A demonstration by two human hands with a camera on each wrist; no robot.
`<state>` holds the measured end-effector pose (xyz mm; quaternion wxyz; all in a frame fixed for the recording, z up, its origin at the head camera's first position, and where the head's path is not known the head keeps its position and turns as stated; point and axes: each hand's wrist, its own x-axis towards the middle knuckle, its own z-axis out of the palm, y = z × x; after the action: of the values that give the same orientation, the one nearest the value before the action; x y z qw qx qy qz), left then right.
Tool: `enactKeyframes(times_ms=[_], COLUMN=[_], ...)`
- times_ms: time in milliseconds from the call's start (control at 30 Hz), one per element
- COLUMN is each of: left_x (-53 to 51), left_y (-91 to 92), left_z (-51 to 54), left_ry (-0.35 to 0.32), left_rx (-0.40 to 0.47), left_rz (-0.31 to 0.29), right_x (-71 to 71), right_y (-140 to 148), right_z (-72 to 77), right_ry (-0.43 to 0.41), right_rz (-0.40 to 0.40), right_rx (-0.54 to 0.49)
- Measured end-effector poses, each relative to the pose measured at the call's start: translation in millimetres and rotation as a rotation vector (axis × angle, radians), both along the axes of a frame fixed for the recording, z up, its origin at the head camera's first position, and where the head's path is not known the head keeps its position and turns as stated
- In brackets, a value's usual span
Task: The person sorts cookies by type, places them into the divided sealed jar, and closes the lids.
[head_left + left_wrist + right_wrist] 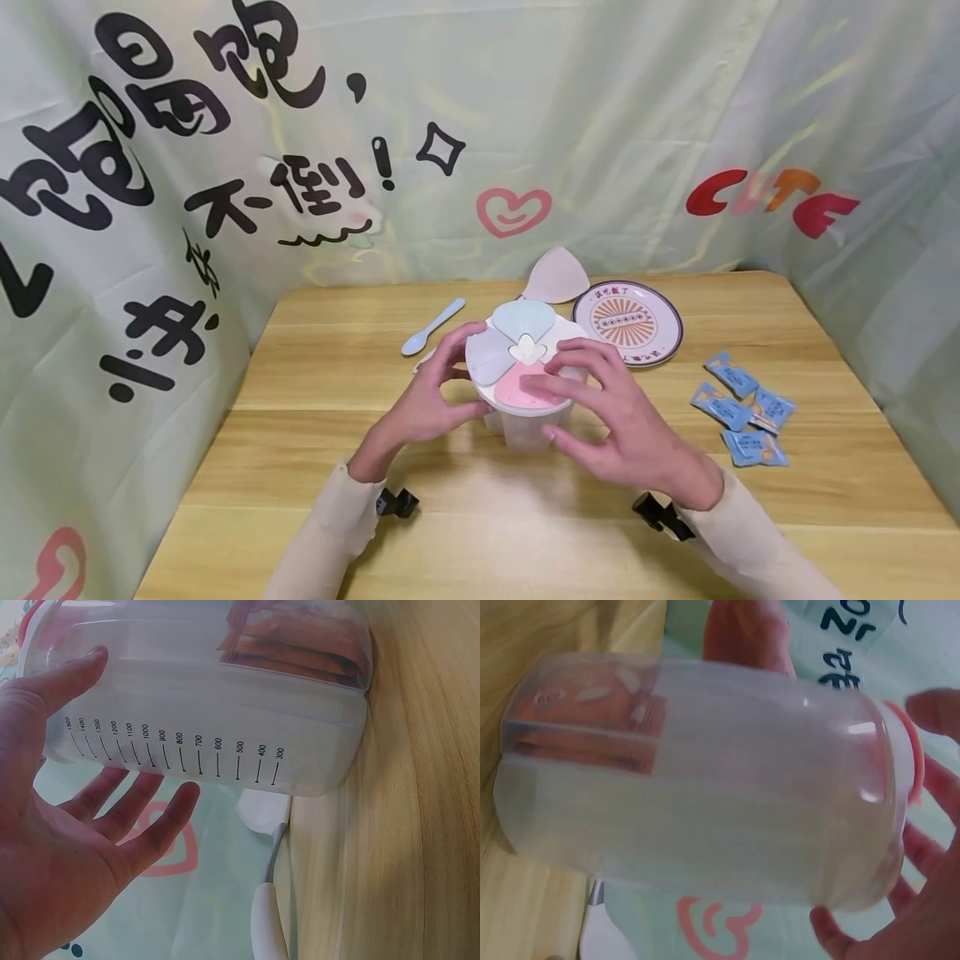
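Observation:
A tall translucent storage canister (528, 432) stands upright on the table, with measuring marks down one side in the left wrist view. Its flower-shaped lid (487, 354) has blue, lilac, white and pink petals. Orange-brown packets (300, 637) lie at the bottom of one compartment. My left hand (431, 404) holds the canister from the left near the top, thumb against its wall. Over the lid's right side, my right hand (618, 421) spreads its fingers, some resting on or just above the pink and white petals; its thumb is apart, near the canister's front.
Behind the canister lies a white-handled spatula (268, 922). A light blue spoon (433, 327) lies to the left. At the back right is a round printed plate (667, 333), and several blue snack packets (753, 448) lie farther right. A printed curtain (630, 125) hangs behind the table.

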<state>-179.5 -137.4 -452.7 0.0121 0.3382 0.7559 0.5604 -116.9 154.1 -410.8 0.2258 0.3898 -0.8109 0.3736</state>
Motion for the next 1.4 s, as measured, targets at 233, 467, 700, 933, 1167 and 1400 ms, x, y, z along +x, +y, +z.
enactKeyframes(times_ms=[233, 467, 700, 933, 1167, 1400], left_x=[-0.9, -2.2, -2.2, -1.3, -5.5, -7.3], left_y=[1.9, 3.2, 1.9, 1.8, -2.9, -4.3], left_z=[0.4, 4.0, 3.2, 2.4, 0.1, -3.3], left_ry=[0.002, 0.013, -0.02, -0.073, -0.108, -0.109], left_rx=[-0.007, -0.011, -0.018, -0.03, 0.016, 0.07], left_rz=[-0.004, -0.01, -0.019, -0.075, -0.132, -0.124], right_x=[1.7, -0.4, 3.3, -6.6, -22.9, -27.2], right_y=[-7.0, -12.8, -15.5, 4.7, 28.6, 33.2], right_z=[-1.5, -7.0, -6.5, 2.4, 2.7, -7.5], right_ry=[0.09, 0.212, 0.205, 0.141, -0.063, -0.119], right_rz=[-0.07, -0.092, -0.09, 0.032, 0.017, 0.045], right_rx=[0.063, -0.007, -0.042, -0.214, -0.193, -0.18])
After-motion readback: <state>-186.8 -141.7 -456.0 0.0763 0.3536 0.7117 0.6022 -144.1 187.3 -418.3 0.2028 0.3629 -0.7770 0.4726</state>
